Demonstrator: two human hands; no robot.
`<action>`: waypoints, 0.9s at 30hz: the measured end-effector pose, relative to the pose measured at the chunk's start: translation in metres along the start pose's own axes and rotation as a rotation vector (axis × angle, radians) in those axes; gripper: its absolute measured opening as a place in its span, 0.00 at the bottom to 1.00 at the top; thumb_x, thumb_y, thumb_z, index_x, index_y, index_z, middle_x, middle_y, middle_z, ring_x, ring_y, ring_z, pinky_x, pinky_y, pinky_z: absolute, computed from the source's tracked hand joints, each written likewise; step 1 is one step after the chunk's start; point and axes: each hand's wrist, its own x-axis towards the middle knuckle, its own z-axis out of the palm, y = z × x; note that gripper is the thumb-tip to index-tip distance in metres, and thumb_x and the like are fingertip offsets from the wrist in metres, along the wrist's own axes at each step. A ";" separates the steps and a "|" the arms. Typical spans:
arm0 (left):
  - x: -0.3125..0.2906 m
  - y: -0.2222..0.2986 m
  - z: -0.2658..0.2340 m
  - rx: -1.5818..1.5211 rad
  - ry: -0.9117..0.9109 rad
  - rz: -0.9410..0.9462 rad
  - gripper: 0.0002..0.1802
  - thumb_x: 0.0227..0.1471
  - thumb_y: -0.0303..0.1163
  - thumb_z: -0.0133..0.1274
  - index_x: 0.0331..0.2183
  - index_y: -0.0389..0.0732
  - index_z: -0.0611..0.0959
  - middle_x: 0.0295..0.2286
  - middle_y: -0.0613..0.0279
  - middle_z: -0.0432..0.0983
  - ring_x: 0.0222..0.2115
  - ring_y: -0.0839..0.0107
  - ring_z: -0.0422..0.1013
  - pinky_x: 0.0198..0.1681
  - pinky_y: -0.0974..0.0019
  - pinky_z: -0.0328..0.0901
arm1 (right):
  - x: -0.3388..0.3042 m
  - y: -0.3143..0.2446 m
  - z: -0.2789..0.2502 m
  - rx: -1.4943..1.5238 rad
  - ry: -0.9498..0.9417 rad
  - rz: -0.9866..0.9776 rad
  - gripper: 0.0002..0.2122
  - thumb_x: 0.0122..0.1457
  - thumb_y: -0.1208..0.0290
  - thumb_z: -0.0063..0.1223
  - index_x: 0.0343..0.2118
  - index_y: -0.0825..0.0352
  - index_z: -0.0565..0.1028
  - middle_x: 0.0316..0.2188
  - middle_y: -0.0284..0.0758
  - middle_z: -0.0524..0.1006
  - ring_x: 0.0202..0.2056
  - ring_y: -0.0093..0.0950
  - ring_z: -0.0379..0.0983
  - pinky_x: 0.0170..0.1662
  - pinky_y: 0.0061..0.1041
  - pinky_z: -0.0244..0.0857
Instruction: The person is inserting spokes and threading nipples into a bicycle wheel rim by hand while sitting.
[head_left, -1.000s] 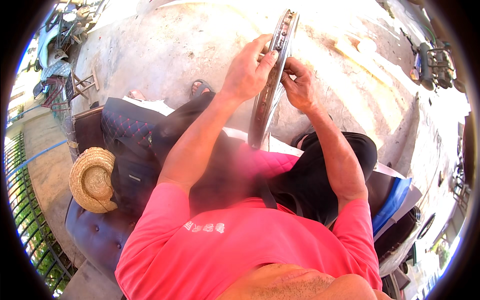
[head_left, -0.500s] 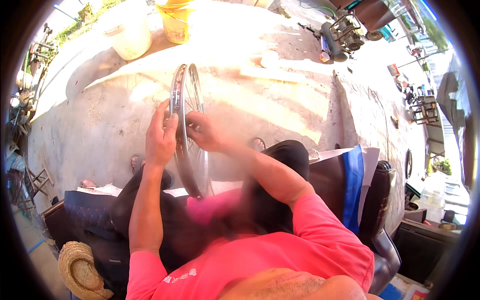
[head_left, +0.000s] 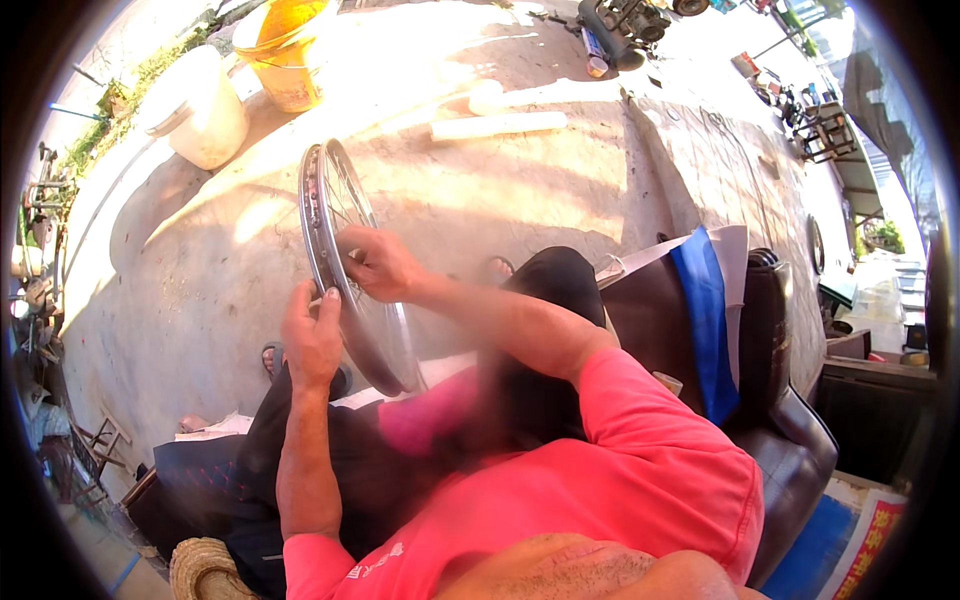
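Observation:
A silver spoked wheel rim (head_left: 316, 214) stands upright between my knees, its top tilted a little to the left. It has no tyre, and its lower part is blurred. My left hand (head_left: 313, 336) grips the near left side of the rim, the thumb lying on its outer face. Inside the rim, beside the thin spokes, my right hand (head_left: 384, 266) is closed with its fingers pinched together. What those fingertips hold is too small and hidden to make out.
Beyond the wheel are a white bucket (head_left: 208, 115) and a yellow bucket (head_left: 290, 70). A pale bar (head_left: 498, 126) lies on the concrete floor. A machine (head_left: 622, 32) stands at the far right. Beside me are a blue cloth (head_left: 706, 325) and a straw hat (head_left: 205, 572).
My left hand has slid lower along the rim, toward me. The wheel's top leans more to the left. My right hand stays inside the rim, and the whole view has shifted.

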 end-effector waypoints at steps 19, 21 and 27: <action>0.040 -0.002 -0.009 -0.186 0.073 0.053 0.15 0.62 0.28 0.57 0.48 0.31 0.80 0.30 0.63 0.81 0.33 0.76 0.74 0.40 0.70 0.68 | 0.010 0.000 0.010 -0.131 0.132 -0.072 0.10 0.56 0.72 0.63 0.40 0.69 0.80 0.34 0.43 0.79 0.36 0.41 0.79 0.41 0.37 0.73; 0.034 0.008 -0.011 -0.104 0.051 0.043 0.19 0.64 0.27 0.55 0.55 0.35 0.77 0.31 0.62 0.80 0.33 0.76 0.74 0.39 0.70 0.68 | 0.002 -0.007 0.007 -0.111 0.059 -0.038 0.11 0.55 0.72 0.64 0.40 0.69 0.80 0.34 0.43 0.79 0.36 0.41 0.79 0.41 0.37 0.73; 0.045 -0.011 -0.011 0.152 0.179 0.284 0.21 0.65 0.31 0.55 0.58 0.39 0.78 0.44 0.54 0.78 0.37 0.68 0.76 0.40 0.64 0.71 | 0.001 0.001 0.003 -0.018 -0.127 -0.047 0.14 0.60 0.71 0.63 0.49 0.66 0.81 0.41 0.42 0.80 0.42 0.38 0.79 0.45 0.33 0.76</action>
